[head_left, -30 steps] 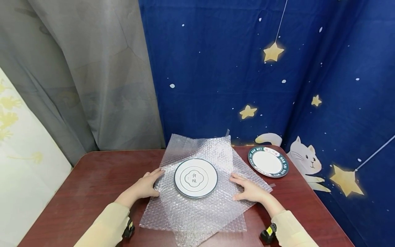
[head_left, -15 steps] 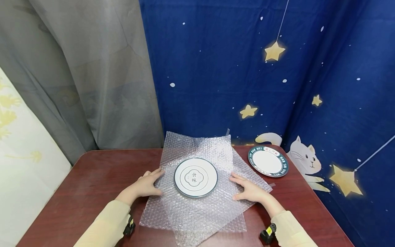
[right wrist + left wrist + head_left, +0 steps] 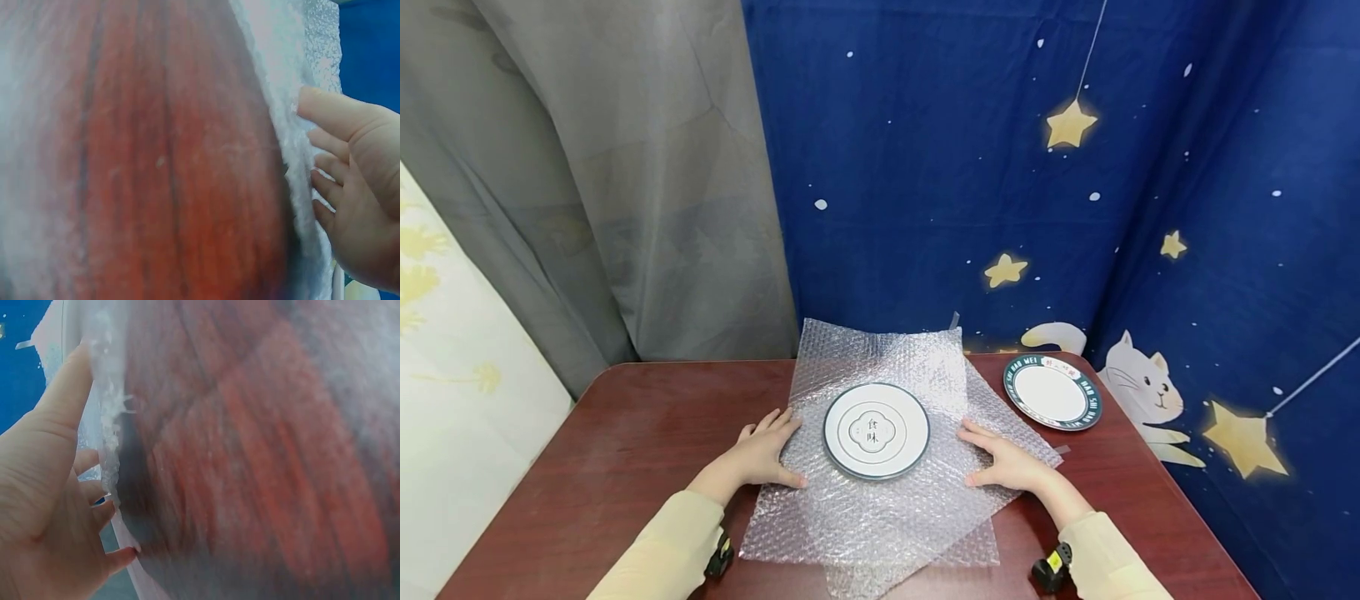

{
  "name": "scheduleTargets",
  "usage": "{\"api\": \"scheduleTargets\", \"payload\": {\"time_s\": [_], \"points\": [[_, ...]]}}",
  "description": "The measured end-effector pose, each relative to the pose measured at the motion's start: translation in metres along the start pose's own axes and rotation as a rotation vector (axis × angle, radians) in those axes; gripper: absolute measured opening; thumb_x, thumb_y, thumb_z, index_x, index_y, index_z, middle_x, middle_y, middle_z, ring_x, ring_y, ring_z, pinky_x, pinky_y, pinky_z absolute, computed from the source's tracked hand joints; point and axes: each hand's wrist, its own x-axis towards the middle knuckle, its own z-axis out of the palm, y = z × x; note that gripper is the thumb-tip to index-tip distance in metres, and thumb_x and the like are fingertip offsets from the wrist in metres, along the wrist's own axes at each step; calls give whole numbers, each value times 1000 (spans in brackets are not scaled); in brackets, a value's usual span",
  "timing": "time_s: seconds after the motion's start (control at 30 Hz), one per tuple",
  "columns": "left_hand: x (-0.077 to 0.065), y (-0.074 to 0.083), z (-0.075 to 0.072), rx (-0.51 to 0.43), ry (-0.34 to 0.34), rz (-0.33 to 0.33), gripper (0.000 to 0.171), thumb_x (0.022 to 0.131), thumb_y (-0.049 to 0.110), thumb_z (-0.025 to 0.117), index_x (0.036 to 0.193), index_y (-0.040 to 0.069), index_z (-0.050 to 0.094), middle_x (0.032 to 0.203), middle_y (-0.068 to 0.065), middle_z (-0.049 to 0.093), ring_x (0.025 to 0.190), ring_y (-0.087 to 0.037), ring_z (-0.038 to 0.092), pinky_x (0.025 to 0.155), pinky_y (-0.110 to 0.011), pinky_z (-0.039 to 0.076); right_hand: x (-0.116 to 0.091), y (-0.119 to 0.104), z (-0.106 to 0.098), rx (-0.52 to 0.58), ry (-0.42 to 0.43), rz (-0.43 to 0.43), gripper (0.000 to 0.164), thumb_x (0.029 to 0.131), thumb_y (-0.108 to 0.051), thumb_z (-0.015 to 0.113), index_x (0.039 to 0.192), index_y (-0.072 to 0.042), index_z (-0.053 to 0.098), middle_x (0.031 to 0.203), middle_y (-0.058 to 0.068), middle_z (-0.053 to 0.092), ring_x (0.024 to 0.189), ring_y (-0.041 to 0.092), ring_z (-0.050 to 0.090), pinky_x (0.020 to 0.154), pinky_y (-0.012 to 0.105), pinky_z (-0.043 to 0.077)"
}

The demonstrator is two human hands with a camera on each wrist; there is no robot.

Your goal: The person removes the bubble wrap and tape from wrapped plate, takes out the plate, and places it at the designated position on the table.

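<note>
A white plate (image 3: 876,462) with a dark rim and printed characters lies face up on overlapping sheets of bubble wrap (image 3: 865,525). My left hand (image 3: 765,454) rests at the wrap's left edge, fingers spread, thumb on the sheet. On the right part of the wrap lies my right hand (image 3: 1006,463), its fingers extended towards the plate but apart from it. In the left wrist view, the left hand (image 3: 50,481) touches the edge of the wrap (image 3: 109,425). The right wrist view has the right hand (image 3: 362,169) against the wrap (image 3: 294,144).
A second plate (image 3: 1090,406) with a dark green lettered rim lies at the back right of the reddish-brown table (image 3: 625,467). Small clear tape pieces (image 3: 953,321) stick out from the wrap. Grey and blue curtains (image 3: 925,167) hang behind the table.
The far left corner of the bubble wrap has unfolded flat. My left hand has shifted slightly right, its thumb further onto the wrap. The right hand and both plates stay put.
</note>
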Motion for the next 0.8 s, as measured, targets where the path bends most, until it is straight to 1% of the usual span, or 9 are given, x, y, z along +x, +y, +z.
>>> {"api": "scheduleTargets", "payload": {"time_s": [0.17, 0.23, 0.33, 0.43, 0.5, 0.57, 0.7, 0.8], "points": [[-1, 0, 2, -19, -6, -10, 111, 62, 58, 82, 144, -3, 37, 151, -27, 24, 138, -42, 21, 98, -69, 20, 0, -10, -3, -40, -3, 13, 78, 81, -33, 77, 142, 1, 43, 152, 22, 25, 138, 43, 22, 105, 61, 23], [-1, 0, 3, -16, -4, -12, 111, 62, 58, 82, 144, -2, 37, 151, -27, 24, 138, -42, 22, 98, -69, 20, 0, -16, -3, -75, 2, 13, 76, 80, -30, 77, 140, 3, 45, 151, 24, 27, 137, 44, 24, 105, 61, 24], [-1, 0, 3, -17, -5, -13, 111, 63, 58, 82, 144, -2, 37, 151, -26, 23, 138, -41, 22, 98, -69, 20, 1, -25, -3, -157, 16, 0, 67, 79, -25, 78, 134, 3, 52, 146, 24, 37, 134, 43, 31, 104, 59, 28], [-1, 0, 3, -22, -15, -17, 111, 63, 57, 82, 145, -2, 36, 152, -26, 22, 139, -41, 21, 99, -69, 19, 2, -34, -2, -250, 37, -26, 56, 78, -19, 78, 126, 2, 59, 136, 22, 48, 129, 42, 39, 103, 57, 32], [-1, 0, 3, -24, -24, -21, 111, 64, 57, 82, 145, -2, 35, 152, -26, 22, 139, -41, 21, 99, -69, 19, 4, -39, -1, -281, 51, -35, 50, 77, -16, 78, 121, 2, 62, 129, 20, 55, 124, 41, 45, 101, 55, 34], [-1, 1, 2, -25, -31, -25, 111, 64, 56, 82, 145, -2, 34, 152, -26, 21, 139, -41, 21, 100, -69, 19, 6, -43, 0, -269, 68, -26, 47, 77, -15, 77, 119, 2, 64, 124, 19, 59, 121, 40, 49, 100, 54, 36], [0, 1, 2, -23, -39, -29, 112, 64, 56, 82, 145, -2, 34, 152, -26, 20, 139, -41, 20, 100, -69, 18, 11, -48, 0, -164, 110, 2, 42, 81, -15, 75, 116, 4, 64, 116, 17, 63, 113, 39, 54, 96, 54, 41], [1, 1, 2, -22, -42, -33, 112, 64, 56, 82, 146, -2, 33, 153, -27, 20, 139, -41, 20, 100, -69, 18, 15, -49, -2, -118, 141, -7, 39, 84, -17, 72, 115, 5, 64, 110, 16, 65, 104, 36, 59, 86, 50, 48]]}}
